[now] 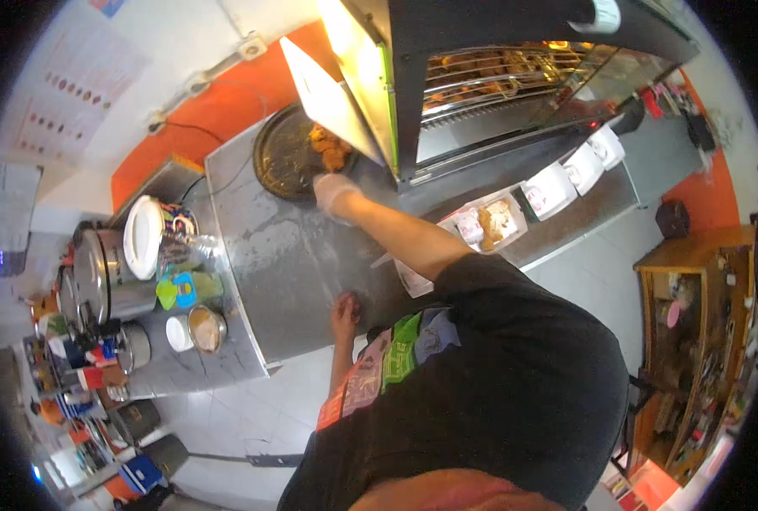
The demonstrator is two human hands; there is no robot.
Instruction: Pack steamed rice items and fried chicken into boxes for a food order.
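Observation:
My right hand [335,197] wears a clear plastic glove and reaches to the near rim of a round dark tray [273,160]. Brown fried pieces, apparently chicken [331,148], lie on the tray just beyond the fingertips. Whether the fingers grip anything is hidden by the hand itself. Bare and loosely curled, my left hand [345,311] rests by the near edge of the metal counter [276,274]; its palm side is not clear. To the right of my right forearm sits an open white food box [514,231] holding a fried piece [488,230] and a wrapped packet [469,225].
A heated display cabinet [411,96] with food on racks stands beyond the counter, its lit door [337,105] swung out over the tray. Several white boxes [550,190] line the right. Leftward are a large metal pot [120,278], bowl [206,329] and green-capped container [190,289].

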